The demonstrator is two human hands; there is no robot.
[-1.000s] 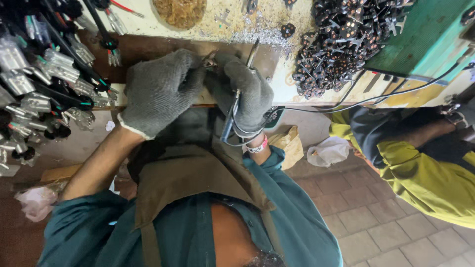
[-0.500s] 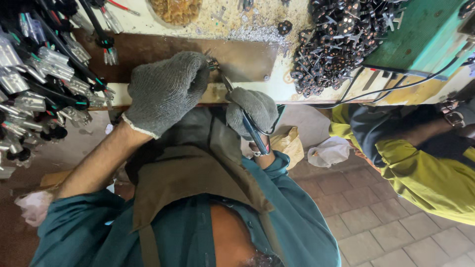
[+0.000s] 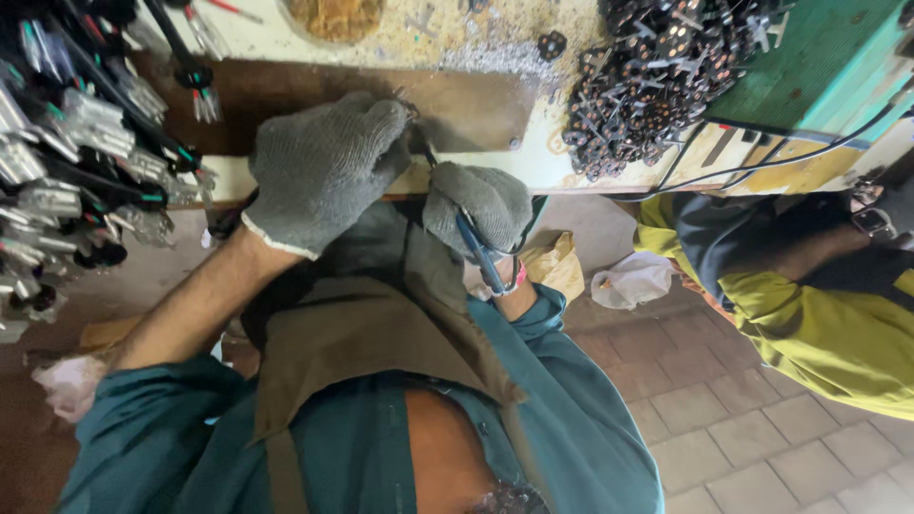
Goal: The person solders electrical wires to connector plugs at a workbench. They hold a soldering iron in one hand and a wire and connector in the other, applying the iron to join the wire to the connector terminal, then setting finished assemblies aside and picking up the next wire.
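Since half a second ago almost nothing has shifted: my right hand (image 3: 479, 207) sits a touch lower at the bench edge, and my left hand (image 3: 324, 167) stays where it was. Both wear grey knit gloves.

My right hand is closed in a fist around the blue-handled pliers (image 3: 479, 249). Their handles run down and out past my wrist, while the jaws point up toward the left hand and disappear behind its fingers. My left hand is curled, fingers bunched tight over something small at the front of the brown metal plate (image 3: 457, 109). I cannot tell what it pinches, since the glove hides it. The two hands are just beside each other, the left above and to the left of the right, with the plier tips between them.

To my left lies a heap of black cables with silver connectors (image 3: 67, 162). Up at the right of the bench (image 3: 533, 167) is a pile of small dark metal parts (image 3: 657, 76). Another person in a yellow sleeve (image 3: 819, 324) sits at my right, well apart.
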